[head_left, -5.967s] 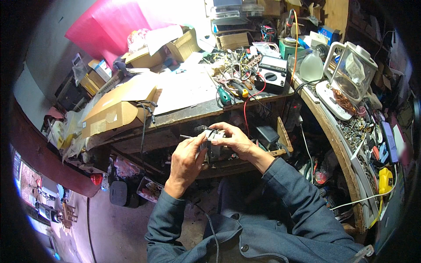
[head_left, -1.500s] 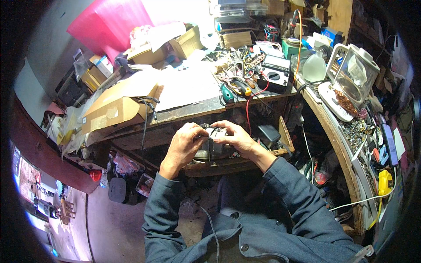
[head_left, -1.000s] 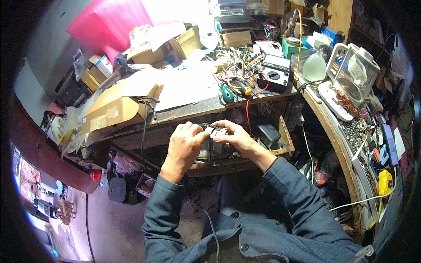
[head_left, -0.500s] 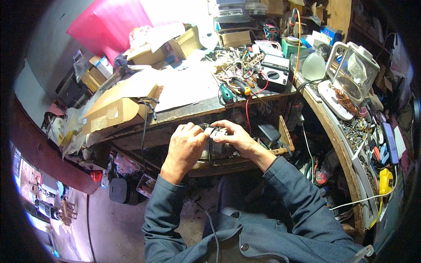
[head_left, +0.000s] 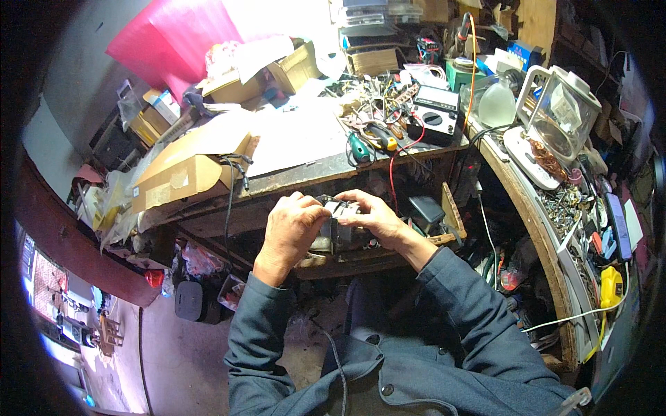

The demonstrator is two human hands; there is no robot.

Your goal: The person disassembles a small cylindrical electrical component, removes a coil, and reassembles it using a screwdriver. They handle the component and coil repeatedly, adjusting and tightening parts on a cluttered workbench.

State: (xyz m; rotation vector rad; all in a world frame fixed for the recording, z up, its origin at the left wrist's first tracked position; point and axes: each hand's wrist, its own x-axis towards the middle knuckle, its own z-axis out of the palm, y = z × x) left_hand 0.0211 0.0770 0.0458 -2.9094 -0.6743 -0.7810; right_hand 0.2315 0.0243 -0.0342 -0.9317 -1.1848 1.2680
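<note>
Both my hands meet just in front of the bench edge, over a small white and black part (head_left: 338, 209) whose exact kind I cannot make out. My right hand (head_left: 378, 220) is closed on it from the right, thumb and fingers at its sides. My left hand (head_left: 293, 229) is closed too, back of the hand up, with its fingertips pinched at the part's left end. Whatever lies between those left fingertips is hidden. Some dark wire or strip shows at the part's top edge.
The workbench (head_left: 298, 182) carries an open cardboard box (head_left: 182, 177), a multimeter (head_left: 437, 114) with a red lead, a green-handled screwdriver (head_left: 359, 147) and a heap of tools. Beneath sits a black adapter (head_left: 426, 210) in an open drawer. On the right counter stands a clear blender jug (head_left: 565, 114).
My left hand has shifted very slightly, its fingers still at the part. The right hand stays in place around it.
</note>
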